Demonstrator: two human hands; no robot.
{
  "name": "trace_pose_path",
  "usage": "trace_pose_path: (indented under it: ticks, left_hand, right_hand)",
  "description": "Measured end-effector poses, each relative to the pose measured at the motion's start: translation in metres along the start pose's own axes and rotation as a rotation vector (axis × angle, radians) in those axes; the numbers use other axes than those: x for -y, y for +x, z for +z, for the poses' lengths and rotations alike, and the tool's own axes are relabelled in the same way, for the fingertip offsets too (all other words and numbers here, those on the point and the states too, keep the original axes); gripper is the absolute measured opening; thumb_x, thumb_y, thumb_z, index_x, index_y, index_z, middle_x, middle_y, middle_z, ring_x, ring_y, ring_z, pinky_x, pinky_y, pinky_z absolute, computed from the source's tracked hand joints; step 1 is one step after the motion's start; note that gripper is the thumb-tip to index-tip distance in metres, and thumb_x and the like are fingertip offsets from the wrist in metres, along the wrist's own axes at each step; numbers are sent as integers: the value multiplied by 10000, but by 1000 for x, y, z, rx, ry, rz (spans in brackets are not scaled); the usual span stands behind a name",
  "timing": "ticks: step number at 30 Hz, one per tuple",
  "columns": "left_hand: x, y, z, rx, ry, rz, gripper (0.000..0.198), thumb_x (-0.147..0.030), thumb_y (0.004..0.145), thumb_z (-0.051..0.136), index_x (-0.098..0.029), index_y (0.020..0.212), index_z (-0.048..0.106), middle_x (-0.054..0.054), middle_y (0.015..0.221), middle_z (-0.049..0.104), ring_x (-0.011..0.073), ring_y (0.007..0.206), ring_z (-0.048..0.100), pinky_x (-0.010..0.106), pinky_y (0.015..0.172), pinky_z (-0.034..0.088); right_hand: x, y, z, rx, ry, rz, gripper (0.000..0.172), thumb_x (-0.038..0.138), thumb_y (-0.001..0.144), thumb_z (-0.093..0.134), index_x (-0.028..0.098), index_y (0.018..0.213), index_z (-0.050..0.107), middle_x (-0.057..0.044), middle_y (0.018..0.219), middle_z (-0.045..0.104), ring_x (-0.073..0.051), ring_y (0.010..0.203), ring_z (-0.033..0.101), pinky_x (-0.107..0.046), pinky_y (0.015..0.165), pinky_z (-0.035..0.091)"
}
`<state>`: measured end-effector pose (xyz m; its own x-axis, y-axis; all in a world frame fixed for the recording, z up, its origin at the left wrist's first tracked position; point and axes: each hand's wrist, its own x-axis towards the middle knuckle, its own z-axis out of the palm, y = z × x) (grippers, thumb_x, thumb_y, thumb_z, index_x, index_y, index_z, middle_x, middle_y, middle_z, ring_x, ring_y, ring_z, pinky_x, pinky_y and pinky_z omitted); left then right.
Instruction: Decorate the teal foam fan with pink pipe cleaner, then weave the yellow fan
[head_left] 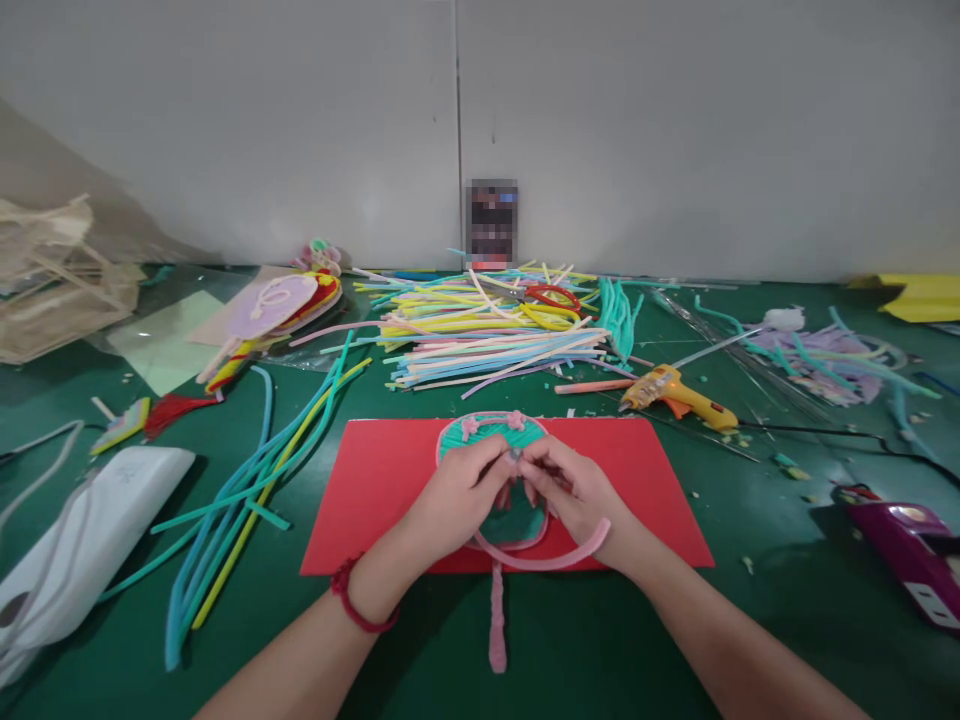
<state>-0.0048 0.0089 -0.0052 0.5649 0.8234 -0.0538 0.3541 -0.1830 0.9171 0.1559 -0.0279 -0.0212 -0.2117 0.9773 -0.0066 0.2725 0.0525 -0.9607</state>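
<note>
My left hand (469,485) and my right hand (574,488) meet fingertip to fingertip over a round green fan-shaped piece (491,430) edged in pink. Both hands are closed in a pinch at a small greyish bit (515,454), too small to name. Pink knots (516,421) sit along the piece's top, and a pink fuzzy handle (497,620) sticks out below toward me. Under my hands a loose pink pipe cleaner (547,563) curves up to my right wrist. The red sheet (375,490) lies beneath the piece, whose middle my fingers partly hide.
Many pipe cleaners (480,360) lie in a heap behind the sheet, with scissors (551,300) on top. A yellow glue gun (686,395) rests at right, its cord trailing. More pipe cleaners (262,480) and a white power strip (97,540) lie left; a purple device (907,550) is right.
</note>
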Motion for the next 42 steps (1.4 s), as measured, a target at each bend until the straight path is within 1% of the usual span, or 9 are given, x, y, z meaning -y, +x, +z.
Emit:
trace_pose_path:
  ticks: [3,7,12,16,19,28,33,38,42]
  left_hand:
    - [-1,0,0,10,-79,-43,331,-304,924,353,-193,621,428,-48,498,468,107,488,478,222,503,367]
    - [2,1,1,-12,-96,-63,344,-315,919,354,-196,603,423,-50,461,464,107,454,478,220,481,364]
    - [4,2,1,-71,-69,5,348,-326,935,339,-190,639,459,-27,586,548,119,581,520,234,588,388]
    - [3,1,0,-24,-44,24,310,-310,933,365,-190,661,452,-29,627,534,121,611,505,232,591,377]
    - [4,0,1,12,-30,12,316,-294,943,338,-187,671,459,-25,637,525,123,621,509,236,603,378]
    - [3,0,1,32,-43,31,315,-297,952,343,-182,683,460,-30,637,527,114,612,510,225,604,381]
    - [3,-1,0,24,6,45,313,-287,942,361,-181,661,451,-34,619,535,110,602,514,214,587,374]
    - [4,0,0,4,134,70,300,-263,929,371,-179,655,458,-33,605,528,113,576,498,220,558,345]
    - [4,-1,0,-3,105,82,307,-263,931,366,-180,652,460,-27,612,529,116,583,505,221,565,361]
  right_hand:
    - [1,-1,0,-3,-13,7,270,448,908,428,218,779,482,26,613,519,-106,555,506,-232,521,398]
    - [3,-1,0,0,-7,18,261,438,907,435,216,776,477,27,619,518,-101,556,493,-225,513,385]
    - [4,0,-2,3,50,49,277,474,894,440,216,800,482,34,616,512,-87,499,449,-223,478,366]
    - [5,1,-3,-44,74,58,295,489,881,457,210,792,486,39,589,505,-81,477,430,-219,458,347]
    - [5,2,-3,-77,83,61,307,493,871,473,203,772,485,38,576,499,-79,469,429,-216,449,344]
    - [3,3,-1,-120,110,64,322,515,849,493,203,769,498,38,555,505,-96,488,475,-224,480,388]
    - [-1,2,0,-134,49,60,289,478,879,459,207,786,497,40,561,509,-95,478,479,-218,464,382]
    - [-1,0,0,-150,-97,37,237,417,902,429,214,804,502,27,587,529,-109,527,524,-221,506,413]
    - [1,0,0,-156,-147,16,218,399,909,415,222,813,497,30,593,527,-111,533,524,-225,520,414]
